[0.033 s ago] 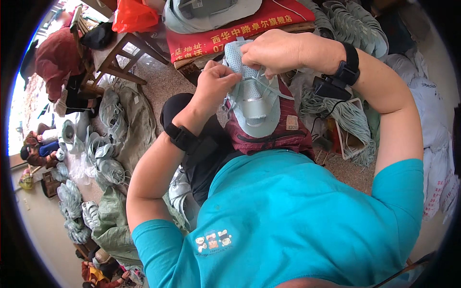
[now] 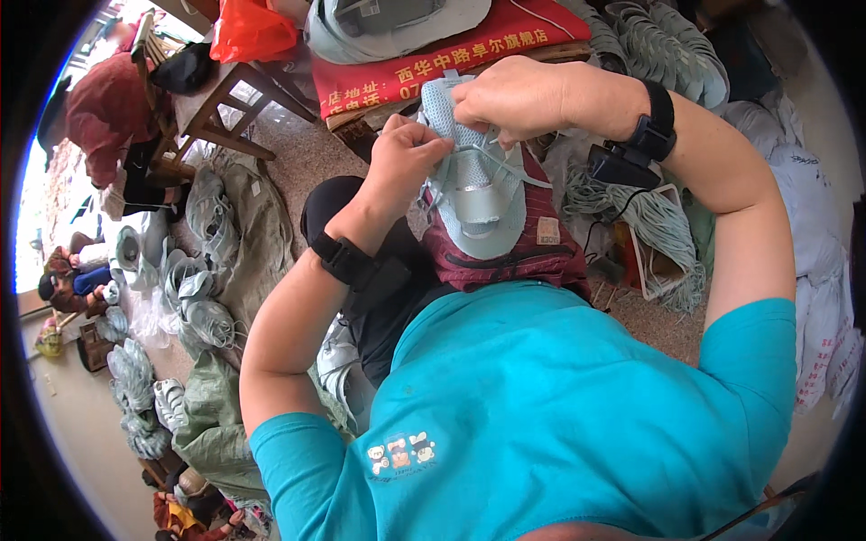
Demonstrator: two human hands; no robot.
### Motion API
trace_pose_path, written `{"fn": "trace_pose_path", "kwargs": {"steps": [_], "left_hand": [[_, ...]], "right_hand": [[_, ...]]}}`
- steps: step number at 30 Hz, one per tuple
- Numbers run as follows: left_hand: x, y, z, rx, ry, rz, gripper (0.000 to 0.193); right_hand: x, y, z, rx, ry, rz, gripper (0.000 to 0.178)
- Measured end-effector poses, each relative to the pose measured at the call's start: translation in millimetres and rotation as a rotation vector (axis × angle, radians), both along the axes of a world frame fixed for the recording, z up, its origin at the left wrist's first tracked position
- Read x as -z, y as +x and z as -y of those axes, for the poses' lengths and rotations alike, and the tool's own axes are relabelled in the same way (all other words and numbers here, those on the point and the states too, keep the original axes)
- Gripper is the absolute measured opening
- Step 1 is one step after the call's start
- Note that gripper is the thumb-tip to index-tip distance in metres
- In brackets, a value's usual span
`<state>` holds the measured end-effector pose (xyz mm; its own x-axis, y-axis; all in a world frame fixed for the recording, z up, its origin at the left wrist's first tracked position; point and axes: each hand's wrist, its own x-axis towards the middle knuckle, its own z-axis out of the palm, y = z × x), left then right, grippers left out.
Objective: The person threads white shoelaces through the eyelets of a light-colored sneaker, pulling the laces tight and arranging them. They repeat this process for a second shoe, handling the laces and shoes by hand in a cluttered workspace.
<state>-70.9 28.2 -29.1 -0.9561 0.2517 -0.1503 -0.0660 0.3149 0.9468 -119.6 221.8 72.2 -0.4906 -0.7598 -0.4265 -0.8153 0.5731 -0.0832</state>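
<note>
A pale mint shoe upper (image 2: 487, 236), with a mesh tongue, rests toe toward me over the maroon cloth (image 2: 550, 261) on my lap. My left hand (image 2: 404, 162) is closed at its left eyelet edge, thumb and forefinger pinched on the shoelace. Across the tongue from it, my right hand (image 2: 510, 99) has curled fingers closed on the lace, and their tips are partly hidden. A pale strand of shoelace (image 2: 519, 169) trails from there over the upper's right side. Both wrists carry black straps with small boxes.
Ahead is a stand with a red printed cloth (image 2: 451, 77) and pale shoe parts (image 2: 397, 27) on it. At right hang bundled laces (image 2: 663, 230) near stacked uppers (image 2: 667, 50). A wooden stool (image 2: 239, 108), shoe piles (image 2: 212, 216) and other people (image 2: 108, 108) are at left.
</note>
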Motion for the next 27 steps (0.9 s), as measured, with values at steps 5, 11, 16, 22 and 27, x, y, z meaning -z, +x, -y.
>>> {"fn": "trace_pose_path", "kwargs": {"steps": [5,11,16,22,27], "left_hand": [[2.7,-2.0,-0.1,-0.014,0.014,0.026,0.020],[-20.1,-16.3,15.4,0.211,-0.123,0.091,0.024],[-31.0,-28.9,12.6,0.339,-0.278,0.284,0.020],[-23.2,-7.5,1.8,0.031,0.043,0.260,0.017],[-40.6,11.4,-12.2,-0.208,0.567,0.228,0.014]], "right_hand": [[0.8,-7.2,0.5,-0.035,0.023,0.050,0.028],[-1.3,-15.5,3.2,-0.073,0.023,0.134,0.027],[-1.1,-18.4,-7.2,-0.055,-0.085,0.213,0.029],[6.7,-7.4,-20.5,0.015,-0.268,0.214,0.033],[17.1,-3.6,-33.3,0.089,-0.397,0.270,0.039]]}}
